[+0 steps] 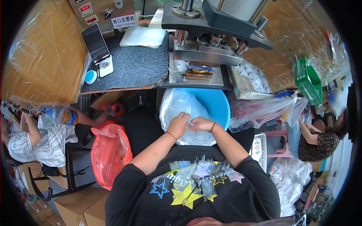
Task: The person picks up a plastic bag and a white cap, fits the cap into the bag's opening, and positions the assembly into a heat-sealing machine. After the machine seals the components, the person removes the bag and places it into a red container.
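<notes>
A light blue basin (220,101) lined with a clear plastic bag (188,103) sits below the table edge, between the legs. Over it, my left hand (178,125) and my right hand (202,124) are close together, fingers pinched. Between their fingertips is something small and pale, too small to name. Behind the basin stands a metal press (211,52), with a worn block (199,72) on its base plate.
A phone (95,43) and plastic bags (143,36) lie on the grey mat (132,64). White pieces (253,77) fill a tray at right. A red bag (110,150) stands at left. People sit on both sides.
</notes>
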The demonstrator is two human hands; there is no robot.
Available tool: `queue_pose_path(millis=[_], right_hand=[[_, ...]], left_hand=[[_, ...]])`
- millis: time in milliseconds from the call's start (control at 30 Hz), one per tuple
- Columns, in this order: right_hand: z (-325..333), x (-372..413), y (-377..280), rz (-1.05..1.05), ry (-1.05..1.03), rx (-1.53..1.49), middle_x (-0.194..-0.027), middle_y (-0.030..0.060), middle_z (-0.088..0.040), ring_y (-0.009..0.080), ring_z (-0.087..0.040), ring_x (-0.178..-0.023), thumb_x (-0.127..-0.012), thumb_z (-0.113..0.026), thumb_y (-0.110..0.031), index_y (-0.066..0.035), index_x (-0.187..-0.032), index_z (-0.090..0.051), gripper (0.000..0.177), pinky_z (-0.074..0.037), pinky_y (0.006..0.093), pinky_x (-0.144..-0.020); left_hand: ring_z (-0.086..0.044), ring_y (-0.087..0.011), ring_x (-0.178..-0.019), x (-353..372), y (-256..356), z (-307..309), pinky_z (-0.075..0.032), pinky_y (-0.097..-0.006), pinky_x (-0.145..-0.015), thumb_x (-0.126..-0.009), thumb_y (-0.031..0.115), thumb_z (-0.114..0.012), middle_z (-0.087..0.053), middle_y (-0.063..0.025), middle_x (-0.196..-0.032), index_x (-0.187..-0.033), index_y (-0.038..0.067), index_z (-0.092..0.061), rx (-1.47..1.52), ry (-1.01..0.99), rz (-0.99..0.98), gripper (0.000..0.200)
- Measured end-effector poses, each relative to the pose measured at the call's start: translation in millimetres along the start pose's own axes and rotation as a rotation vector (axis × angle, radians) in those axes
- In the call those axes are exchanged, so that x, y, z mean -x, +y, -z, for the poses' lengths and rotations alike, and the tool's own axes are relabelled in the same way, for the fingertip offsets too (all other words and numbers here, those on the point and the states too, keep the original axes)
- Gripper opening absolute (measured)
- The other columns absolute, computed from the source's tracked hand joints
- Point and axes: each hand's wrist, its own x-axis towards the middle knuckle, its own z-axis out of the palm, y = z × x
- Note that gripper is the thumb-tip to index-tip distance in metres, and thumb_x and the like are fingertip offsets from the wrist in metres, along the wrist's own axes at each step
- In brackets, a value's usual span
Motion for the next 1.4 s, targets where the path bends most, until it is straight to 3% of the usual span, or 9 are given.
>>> queue_pose_path(millis=[133,333,433,567,667,833,1033,1233,1400], right_hand=[[-19.4,3.5,-19.3,0.154,0.306,-0.619,-0.079,0.0057,-0.068,0.0141,-0.060,-0.070,-0.088,-0.069,-0.026,-0.004,-0.090,-0.074,0.023,-0.051,0.0324,-0.068],[-1.7,-16.2,28.4,0.155,0.933,0.646,-0.078,0.0109,-0.070,0.0314,-0.065,-0.073,-0.093,-0.063,-0.022,-0.005,-0.089,-0.071,0.019,-0.051,0.0438,-0.067],[6.2,-3.7,35.1,0.073,0.981,0.428,-0.082,0.0140,-0.068,0.0387,-0.064,-0.079,-0.087,-0.065,-0.013,-0.007,-0.085,-0.068,0.007,-0.050,0.0481,-0.071],[-19.6,15.3,15.3,0.512,0.983,0.506,-0.091,0.0099,-0.067,0.0344,-0.063,-0.092,-0.081,-0.071,-0.011,-0.010,-0.082,-0.069,0.003,-0.048,0.0450,-0.080],[-28.8,34.6,-10.2,0.644,0.880,0.529,-0.094,0.0076,-0.065,0.0334,-0.061,-0.096,-0.077,-0.072,-0.006,-0.011,-0.082,-0.069,0.008,-0.047,0.0451,-0.083],[-33.2,40.4,-27.7,0.844,0.716,0.762,-0.095,0.0062,-0.063,0.0334,-0.060,-0.097,-0.077,-0.074,-0.009,-0.009,-0.084,-0.068,0.009,-0.048,0.0457,-0.084],[-27.6,21.2,5.1,0.399,0.660,0.528,-0.091,0.0073,-0.064,0.0305,-0.062,-0.095,-0.084,-0.070,-0.013,-0.011,-0.087,-0.068,0.005,-0.049,0.0434,-0.084],[-36.7,39.4,-17.5,0.702,0.631,0.875,-0.088,0.0102,-0.062,0.0312,-0.062,-0.092,-0.086,-0.067,-0.009,-0.011,-0.093,-0.066,0.007,-0.051,0.0409,-0.081],[-41.4,5.7,17.2,0.648,0.598,0.057,-0.095,0.0166,-0.063,0.0326,-0.063,-0.097,-0.084,-0.065,-0.003,-0.005,-0.104,-0.063,0.020,-0.051,0.0394,-0.084]], left_hand=[[-0.065,-0.0377,-0.083,-7.8,4.1,15.4,-0.050,-0.0493,-0.072,-0.079,0.011,-0.071,-0.062,-0.0143,-0.101,-0.097,0.006,-0.063,-0.113,0.250,-0.059,0.020],[-0.059,-0.0362,-0.093,-0.2,-6.9,-3.8,-0.048,-0.0448,-0.082,-0.084,0.021,-0.071,-0.063,-0.0130,-0.092,-0.072,0.007,-0.066,-0.195,-0.451,0.032,0.019],[-0.059,-0.0310,-0.105,-0.7,-8.0,5.8,-0.046,-0.0417,-0.087,-0.090,0.019,-0.066,-0.067,-0.0108,-0.101,-0.080,0.004,-0.068,-0.004,-0.399,-0.284,0.018],[-0.057,-0.0191,-0.105,1.5,-22.3,-0.7,-0.044,-0.0359,-0.091,-0.088,0.006,-0.061,-0.061,-0.0037,-0.107,-0.092,0.004,-0.065,1.349,-0.323,0.370,0.007],[-0.057,-0.0200,-0.104,-2.6,-36.8,-13.7,-0.045,-0.0349,-0.091,-0.084,0.006,-0.064,-0.060,-0.0021,-0.104,-0.094,0.004,-0.064,1.484,-0.328,0.452,0.010],[-0.062,-0.0390,-0.092,-0.8,-3.8,-4.2,-0.051,-0.0413,-0.083,-0.084,0.008,-0.064,-0.064,-0.0216,-0.096,-0.099,0.001,-0.062,0.236,-0.251,-0.060,0.016],[-0.067,-0.0246,-0.093,-0.7,-21.4,-17.3,-0.052,-0.0374,-0.083,-0.095,0.005,-0.055,-0.069,-0.0142,-0.095,-0.099,0.000,-0.065,0.635,-0.232,0.357,0.012],[-0.065,-0.0182,-0.087,-2.0,-29.0,-15.6,-0.051,-0.0318,-0.081,-0.093,0.008,-0.063,-0.068,-0.0025,-0.089,-0.095,-0.002,-0.065,0.958,-0.315,0.721,0.010],[-0.066,-0.0233,-0.082,3.0,-39.4,-23.8,-0.052,-0.0346,-0.075,-0.081,0.003,-0.069,-0.068,-0.0071,-0.092,-0.097,0.006,-0.067,0.542,-0.217,0.098,0.017]])
